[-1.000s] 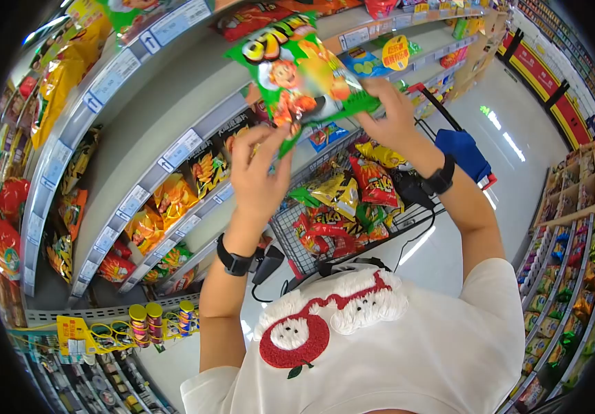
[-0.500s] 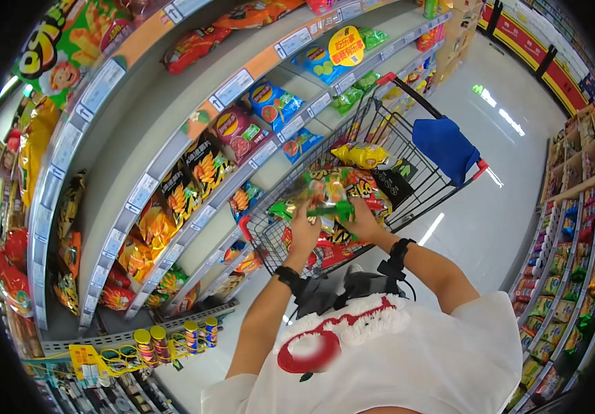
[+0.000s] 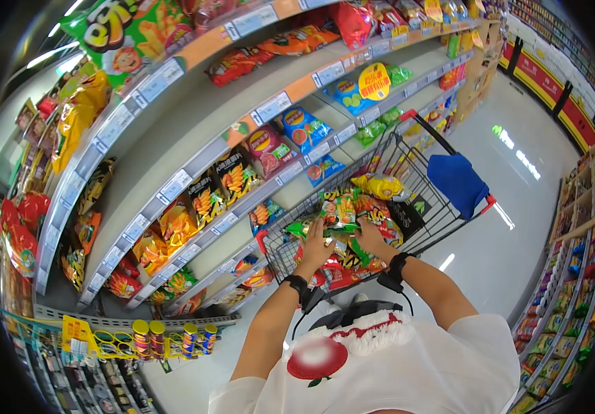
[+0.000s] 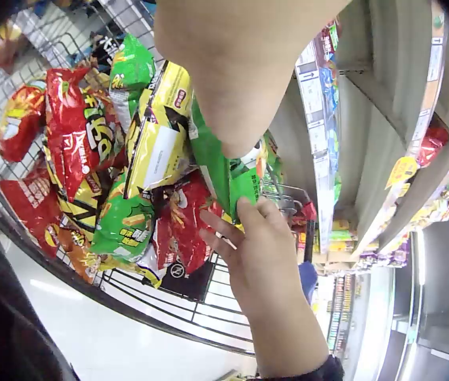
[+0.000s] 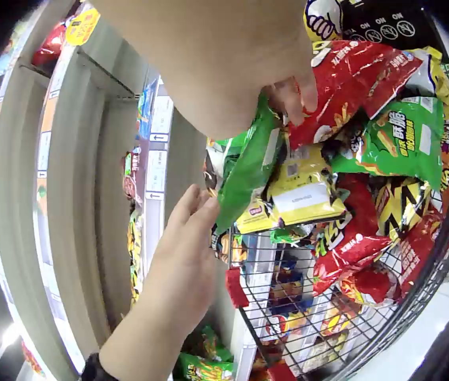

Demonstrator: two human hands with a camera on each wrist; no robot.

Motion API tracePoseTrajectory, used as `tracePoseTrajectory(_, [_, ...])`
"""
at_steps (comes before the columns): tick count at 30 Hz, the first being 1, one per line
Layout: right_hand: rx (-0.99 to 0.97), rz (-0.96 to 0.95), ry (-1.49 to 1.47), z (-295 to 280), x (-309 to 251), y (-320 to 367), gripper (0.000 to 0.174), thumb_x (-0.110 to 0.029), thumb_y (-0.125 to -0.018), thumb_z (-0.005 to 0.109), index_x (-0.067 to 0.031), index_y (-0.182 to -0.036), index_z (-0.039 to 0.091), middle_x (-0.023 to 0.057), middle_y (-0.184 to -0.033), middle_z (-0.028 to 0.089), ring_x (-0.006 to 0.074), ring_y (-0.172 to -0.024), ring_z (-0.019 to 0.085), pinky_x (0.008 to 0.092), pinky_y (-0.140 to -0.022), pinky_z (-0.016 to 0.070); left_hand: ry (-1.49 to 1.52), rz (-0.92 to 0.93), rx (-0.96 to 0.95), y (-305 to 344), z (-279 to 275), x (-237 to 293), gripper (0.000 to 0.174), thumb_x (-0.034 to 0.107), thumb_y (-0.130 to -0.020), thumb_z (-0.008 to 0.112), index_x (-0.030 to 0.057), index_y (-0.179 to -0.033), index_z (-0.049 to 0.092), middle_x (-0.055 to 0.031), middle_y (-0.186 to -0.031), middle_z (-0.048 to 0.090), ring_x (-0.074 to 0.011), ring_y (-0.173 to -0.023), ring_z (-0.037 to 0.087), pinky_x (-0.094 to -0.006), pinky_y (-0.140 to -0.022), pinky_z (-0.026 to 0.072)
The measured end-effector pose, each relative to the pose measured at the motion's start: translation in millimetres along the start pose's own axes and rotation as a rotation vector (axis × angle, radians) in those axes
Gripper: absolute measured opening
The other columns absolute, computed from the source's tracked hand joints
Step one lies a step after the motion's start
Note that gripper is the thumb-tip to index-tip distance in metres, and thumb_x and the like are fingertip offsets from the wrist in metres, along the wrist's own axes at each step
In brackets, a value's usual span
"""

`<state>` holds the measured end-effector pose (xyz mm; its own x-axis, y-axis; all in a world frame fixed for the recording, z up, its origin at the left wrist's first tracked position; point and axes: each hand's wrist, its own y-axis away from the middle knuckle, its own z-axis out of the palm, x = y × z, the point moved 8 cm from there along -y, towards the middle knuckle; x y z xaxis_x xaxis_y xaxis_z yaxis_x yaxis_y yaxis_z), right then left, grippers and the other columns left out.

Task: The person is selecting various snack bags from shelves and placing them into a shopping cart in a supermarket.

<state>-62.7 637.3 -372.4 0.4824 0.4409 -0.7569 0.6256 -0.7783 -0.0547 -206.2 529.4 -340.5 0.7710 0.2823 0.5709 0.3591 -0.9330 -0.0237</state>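
A green snack bag lies across the top of a heap of other bags in a wire shopping cart. Its lower corner is pinched between the thumb and fingers of my left hand, plainly seen in the right wrist view. My right hand grips the opposite end of the same edge, its thumb and fingers on the green film in the left wrist view. Under and around it are red bags, a yellow bag and another green bag.
Shelves with snack bags and price labels run along the left of the cart. A blue cloth hangs by the cart's handle. Several canisters stand at the lower left, and another stocked shelf rises at the right.
Both hands have lowered the green bag from in front of the shelves onto the heap in the cart. Since half a second ago it lies flatter, with its front facing up.
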Motion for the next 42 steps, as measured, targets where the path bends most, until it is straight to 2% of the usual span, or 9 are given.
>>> tracePoseTrajectory(6, [0.042, 0.066, 0.223, -30.0, -23.4, -1.3, 0.048, -0.020, -0.077, 0.066, -0.0034, -0.117, 0.045, 0.0197, -0.104, 0.050, 0.0383, -0.096, 0.049, 0.0492, -0.082, 0.0422, 0.116, 0.264, 0.220, 1.9, -76.5, 38.0, 0.057, 0.017, -0.080, 0.062, 0.0049, -0.130, 0.038, -0.0177, -0.132, 0.042, -0.0372, -0.126, 0.036, -0.0471, -0.103, 0.0297])
tracePoseTrajectory(15, [0.435, -0.389, 0.143, -131.9, -151.3, -59.1, 0.036, -0.010, -0.071, 0.063, -0.0065, -0.105, 0.053, 0.0172, -0.095, 0.055, 0.0380, -0.094, 0.050, 0.0466, -0.081, 0.0394, 0.143, 0.675, 0.570, -40.9, -244.3, 134.3, 0.028, 0.003, -0.078, 0.059, 0.0015, -0.106, 0.056, -0.0176, -0.114, 0.055, -0.0330, -0.106, 0.053, -0.0366, -0.092, 0.0417])
tracePoseTrajectory(18, [0.558, -0.539, 0.115, -178.6, -191.4, -108.4, 0.033, -0.009, -0.071, 0.063, -0.0073, -0.103, 0.054, 0.0151, -0.092, 0.057, 0.0360, -0.092, 0.051, 0.0459, -0.080, 0.0389, 0.294, 0.625, 0.607, -82.5, -298.5, 160.0, 0.022, 0.004, -0.078, 0.060, 0.0008, -0.100, 0.057, -0.0156, -0.102, 0.060, -0.0305, -0.098, 0.056, -0.0352, -0.087, 0.0435])
tracePoseTrajectory(19, [0.595, -0.595, 0.119, -195.0, -205.0, -127.7, 0.033, -0.008, -0.071, 0.063, -0.0072, -0.102, 0.054, 0.0142, -0.091, 0.058, 0.0349, -0.091, 0.051, 0.0455, -0.080, 0.0386, 0.513, 0.411, 0.498, -114.1, -298.6, 144.6, 0.021, 0.006, -0.083, 0.059, 0.0026, -0.103, 0.057, -0.0071, -0.104, 0.060, -0.0174, -0.098, 0.056, -0.0302, -0.086, 0.0434])
tracePoseTrajectory(21, [0.648, -0.697, 0.109, -221.3, -231.2, -156.9, 0.032, -0.006, -0.072, 0.062, -0.0067, -0.103, 0.054, 0.0123, -0.089, 0.059, 0.0330, -0.090, 0.052, 0.0439, -0.080, 0.0387, 0.776, 0.370, 0.476, -157.2, -315.1, 149.2, 0.020, 0.010, -0.086, 0.056, 0.0034, -0.104, 0.058, -0.0037, -0.099, 0.060, -0.0139, -0.095, 0.055, -0.0298, -0.085, 0.0440])
tracePoseTrajectory(24, [0.691, -0.818, 0.107, -252.9, -269.4, -197.5, 0.031, -0.007, -0.073, 0.060, -0.0064, -0.104, 0.054, 0.0104, -0.086, 0.060, 0.0304, -0.088, 0.054, 0.0417, -0.079, 0.0386, 0.686, 0.242, 0.398, -207.4, -333.6, 167.5, 0.025, 0.014, -0.083, 0.057, 0.0015, -0.105, 0.058, -0.0078, -0.102, 0.061, -0.0172, -0.097, 0.056, -0.0306, -0.086, 0.0440])
tracePoseTrajectory(29, [0.689, -0.847, 0.361, -276.8, -299.4, -259.2, 0.034, -0.021, -0.075, 0.059, -0.0082, -0.107, 0.055, 0.0113, -0.081, 0.061, 0.0283, -0.083, 0.055, 0.0421, -0.078, 0.0368, -0.175, 0.129, 0.447, -295.0, -361.9, 161.4, 0.044, 0.022, -0.074, 0.062, 0.0010, -0.112, 0.055, -0.0184, -0.112, 0.059, -0.0310, -0.106, 0.055, -0.0364, -0.091, 0.0426])
tracePoseTrajectory(36, [0.505, -0.727, 0.353, -266.5, -285.7, -328.5, 0.051, -0.030, -0.078, 0.060, -0.0145, -0.125, 0.047, 0.0124, -0.081, 0.063, 0.0281, -0.080, 0.060, 0.0420, -0.078, 0.0388, -0.472, 0.085, 0.452, -373.4, -360.4, 141.1, 0.075, 0.018, -0.065, 0.069, 0.0068, -0.132, 0.038, -0.0205, -0.126, 0.049, -0.0360, -0.118, 0.046, -0.0392, -0.099, 0.0383])
tracePoseTrajectory(42, [0.514, -0.739, 0.149, -264.6, -277.2, -335.3, 0.059, -0.026, -0.070, 0.066, -0.0118, -0.124, 0.048, 0.0107, -0.081, 0.063, 0.0275, -0.080, 0.061, 0.0405, -0.078, 0.0392, -0.577, 0.134, 0.467, -410.6, -363.6, 133.0, 0.066, 0.015, -0.065, 0.070, 0.0109, -0.127, 0.046, -0.0176, -0.125, 0.051, -0.0349, -0.121, 0.043, -0.0426, -0.098, 0.0352])
